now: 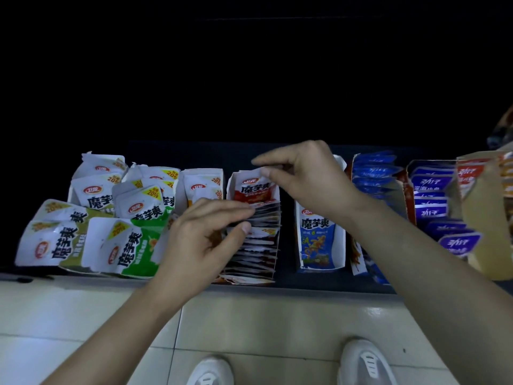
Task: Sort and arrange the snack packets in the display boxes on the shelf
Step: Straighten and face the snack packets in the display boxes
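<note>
On the dark shelf [333,284] a row of open display boxes is seen, and both hands are occupied at the middle one, the red display box [231,187], which is filled from front to back with upright packets [263,240]. The left hand [205,232] is laid on this box from the 8 o'clock side, and its forefinger and thumb are closed on the top edges of some packets near the middle of the row. The right hand [305,179] comes in from 4 o'clock, and the top edge of the rearmost red packet [255,191], at 12 o'clock in the box, is pinched between its thumb and forefinger. At 9 o'clock of this box, white and green packets [133,245] are heaped loosely over their boxes. At 3 o'clock blue packets [373,173] and purple packets [444,218] are standing in rows. Below the shelf, at 6 o'clock, a tiled floor [83,315] and two white shoes [363,362] are visible.
</note>
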Available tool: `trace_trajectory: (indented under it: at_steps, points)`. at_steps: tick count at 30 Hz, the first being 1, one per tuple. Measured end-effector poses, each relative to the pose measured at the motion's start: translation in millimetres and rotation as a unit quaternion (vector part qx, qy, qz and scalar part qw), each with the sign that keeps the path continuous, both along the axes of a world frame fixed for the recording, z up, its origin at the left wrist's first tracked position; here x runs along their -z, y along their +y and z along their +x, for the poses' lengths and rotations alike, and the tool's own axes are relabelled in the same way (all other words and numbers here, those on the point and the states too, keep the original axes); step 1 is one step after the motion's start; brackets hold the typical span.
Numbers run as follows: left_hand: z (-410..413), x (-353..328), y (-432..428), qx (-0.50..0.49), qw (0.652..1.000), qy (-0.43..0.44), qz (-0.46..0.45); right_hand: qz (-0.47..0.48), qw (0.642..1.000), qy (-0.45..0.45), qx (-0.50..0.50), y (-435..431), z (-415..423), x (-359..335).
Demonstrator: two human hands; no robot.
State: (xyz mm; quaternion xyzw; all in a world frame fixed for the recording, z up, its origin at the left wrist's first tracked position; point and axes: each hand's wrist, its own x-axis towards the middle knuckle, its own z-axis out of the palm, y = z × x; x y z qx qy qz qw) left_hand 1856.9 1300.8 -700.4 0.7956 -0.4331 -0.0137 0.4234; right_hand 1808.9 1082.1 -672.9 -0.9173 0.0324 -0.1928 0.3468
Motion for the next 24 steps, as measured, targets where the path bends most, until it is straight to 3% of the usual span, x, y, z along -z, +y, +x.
trace_trajectory:
  at_steps: [4, 14, 17, 21, 24]
  points:
    - [-0.5, 0.6, 0.1, -0.02, 1.0, 0.021, 0.009, 0.084, 0.996, -0.039, 0.014, -1.1, -5.8, 0.3]
    - [3.4, -1.6, -8.0, -0.079, 0.989, 0.009, 0.126, 0.055, 0.99, -0.105, 0.082, 2.8, 1.1, 7.7]
    - [5.4, -1.1, -7.9, -0.071, 0.99, -0.01, 0.121, 0.055, 0.986, -0.13, 0.094, 2.7, 1.1, 6.6]
    - [2.8, -0.6, -4.9, -0.057, 0.995, -0.013, 0.085, -0.006, 0.994, -0.085, 0.072, 5.1, 1.6, 12.9]
    - [1.2, -0.8, -1.4, -0.053, 0.997, -0.002, 0.054, 0.003, 0.996, -0.059, 0.062, 2.5, 3.7, 13.1]
